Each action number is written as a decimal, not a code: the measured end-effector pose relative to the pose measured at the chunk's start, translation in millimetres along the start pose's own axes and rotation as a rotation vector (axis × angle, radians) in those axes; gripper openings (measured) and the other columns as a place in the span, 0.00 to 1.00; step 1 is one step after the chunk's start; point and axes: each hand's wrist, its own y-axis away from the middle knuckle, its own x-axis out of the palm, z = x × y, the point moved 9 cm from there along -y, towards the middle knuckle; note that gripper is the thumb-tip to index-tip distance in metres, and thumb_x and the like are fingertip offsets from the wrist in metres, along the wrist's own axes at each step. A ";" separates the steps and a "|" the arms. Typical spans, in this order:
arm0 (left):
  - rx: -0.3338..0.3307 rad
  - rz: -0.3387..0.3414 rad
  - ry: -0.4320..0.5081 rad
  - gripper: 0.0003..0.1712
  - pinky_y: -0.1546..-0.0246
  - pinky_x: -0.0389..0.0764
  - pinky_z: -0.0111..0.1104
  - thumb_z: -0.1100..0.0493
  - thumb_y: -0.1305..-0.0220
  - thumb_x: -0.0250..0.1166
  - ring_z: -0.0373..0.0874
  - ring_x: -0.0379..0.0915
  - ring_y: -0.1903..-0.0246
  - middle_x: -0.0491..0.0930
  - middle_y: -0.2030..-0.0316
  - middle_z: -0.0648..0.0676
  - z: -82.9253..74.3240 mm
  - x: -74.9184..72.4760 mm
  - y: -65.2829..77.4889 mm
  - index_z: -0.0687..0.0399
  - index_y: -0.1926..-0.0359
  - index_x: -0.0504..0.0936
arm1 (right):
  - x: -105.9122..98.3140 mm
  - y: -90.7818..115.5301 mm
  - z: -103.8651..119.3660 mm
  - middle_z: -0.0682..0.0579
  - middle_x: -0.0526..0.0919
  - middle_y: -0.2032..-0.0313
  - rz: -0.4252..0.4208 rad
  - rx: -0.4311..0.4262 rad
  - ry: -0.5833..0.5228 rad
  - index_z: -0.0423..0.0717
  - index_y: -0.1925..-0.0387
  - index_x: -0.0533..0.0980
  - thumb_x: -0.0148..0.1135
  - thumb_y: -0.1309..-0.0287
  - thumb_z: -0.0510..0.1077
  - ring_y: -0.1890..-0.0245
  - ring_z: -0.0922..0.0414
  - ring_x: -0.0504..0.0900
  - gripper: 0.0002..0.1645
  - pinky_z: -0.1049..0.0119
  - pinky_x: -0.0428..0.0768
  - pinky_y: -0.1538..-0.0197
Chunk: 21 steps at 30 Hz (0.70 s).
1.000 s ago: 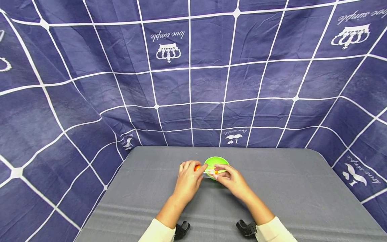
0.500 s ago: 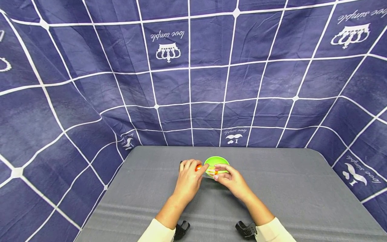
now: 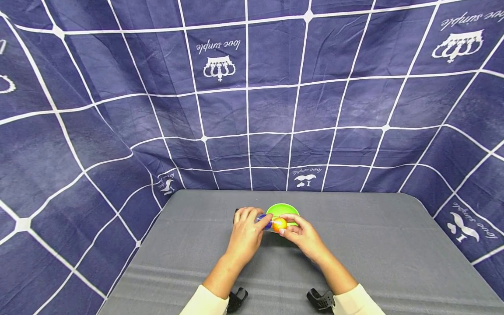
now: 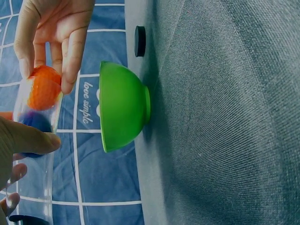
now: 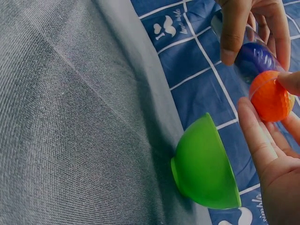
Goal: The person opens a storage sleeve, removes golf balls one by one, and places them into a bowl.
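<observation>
My left hand (image 3: 246,234) grips a clear tube (image 4: 40,180), its thumb lying across the wall. Inside, beside that thumb, sits a dark blue ball (image 5: 255,61). An orange ball with a textured surface (image 5: 271,101) pokes from the tube's mouth, just past the blue one. The thumb and fingers of my right hand (image 3: 303,234) pinch the orange ball from both sides. Below the tube, a green bowl (image 4: 123,108) stands upright on the table; in the head view the hands and tube partly cover it. A black end (image 4: 28,219) shows at the tube's other end.
The grey cloth-covered table (image 3: 197,245) spreads around the hands. A small black disc (image 4: 140,41) lies on it near the bowl. Blue cloth with white lines (image 3: 271,109) hangs behind and at the sides. A black strap mount (image 3: 320,299) sits at each wrist.
The orange ball has moved right along the tube, from beside my left hand to the mouth at my right fingers. The blue ball now shows behind it. Both hands stay nearly in place.
</observation>
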 end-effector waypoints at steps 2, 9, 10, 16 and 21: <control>-0.001 0.004 -0.006 0.34 0.42 0.70 0.48 0.66 0.58 0.79 0.50 0.76 0.50 0.81 0.54 0.49 -0.1 0.4 -0.1 0.38 0.47 0.85 | -0.4 -0.1 -0.7 0.32 0.74 0.45 0.000 0.005 -0.003 0.30 0.37 0.70 0.63 0.38 0.31 0.58 0.67 0.85 0.28 0.74 0.83 0.53; -0.005 0.000 -0.001 0.34 0.42 0.71 0.48 0.66 0.59 0.80 0.50 0.76 0.50 0.81 0.54 0.49 0.3 0.9 0.1 0.38 0.47 0.85 | -0.5 -0.4 -1.0 0.29 0.73 0.44 0.003 0.013 -0.008 0.30 0.37 0.70 0.63 0.38 0.31 0.59 0.66 0.85 0.28 0.74 0.83 0.53; -0.007 0.000 0.002 0.34 0.42 0.71 0.48 0.66 0.59 0.80 0.50 0.76 0.49 0.81 0.54 0.49 0.5 0.9 0.2 0.38 0.47 0.85 | -0.4 -0.4 -0.9 0.30 0.74 0.44 0.003 0.013 -0.006 0.30 0.37 0.70 0.63 0.38 0.31 0.59 0.66 0.85 0.28 0.74 0.83 0.53; -0.028 0.010 0.022 0.35 0.43 0.70 0.48 0.65 0.60 0.81 0.50 0.76 0.49 0.82 0.53 0.50 2.5 1.8 1.9 0.39 0.47 0.85 | -0.8 -0.4 -0.1 0.38 0.78 0.47 0.011 -0.003 0.002 0.30 0.37 0.70 0.64 0.38 0.32 0.59 0.67 0.86 0.28 0.73 0.84 0.53; -0.054 0.008 0.048 0.34 0.44 0.70 0.48 0.66 0.59 0.80 0.51 0.76 0.49 0.82 0.53 0.52 5.1 3.6 3.8 0.40 0.47 0.85 | -1.5 -0.7 0.1 0.45 0.81 0.49 0.022 -0.015 -0.017 0.28 0.37 0.69 0.64 0.37 0.33 0.58 0.66 0.87 0.28 0.69 0.85 0.50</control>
